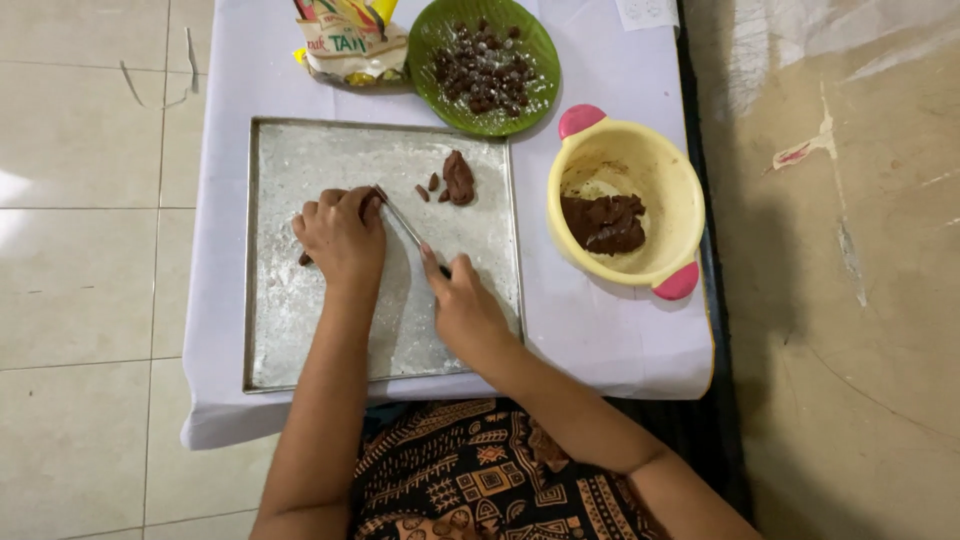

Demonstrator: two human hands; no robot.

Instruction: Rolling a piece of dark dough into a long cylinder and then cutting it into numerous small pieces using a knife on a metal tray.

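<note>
A floured metal tray (290,330) lies on a white-covered table. My left hand (340,232) presses down on a piece of brown dough, whose end (304,259) shows just left of the hand. My right hand (462,305) grips a knife (402,222); the blade tip reaches the fingers of my left hand. A lump of brown dough (459,178) and two small cut bits (428,187) lie on the tray behind the knife.
A yellow bowl (672,190) with pink handles holds more brown dough (603,223), right of the tray. A green plate (436,40) with several small dough balls stands behind. A printed bag (350,45) lies beside it. Tiled floor on the left.
</note>
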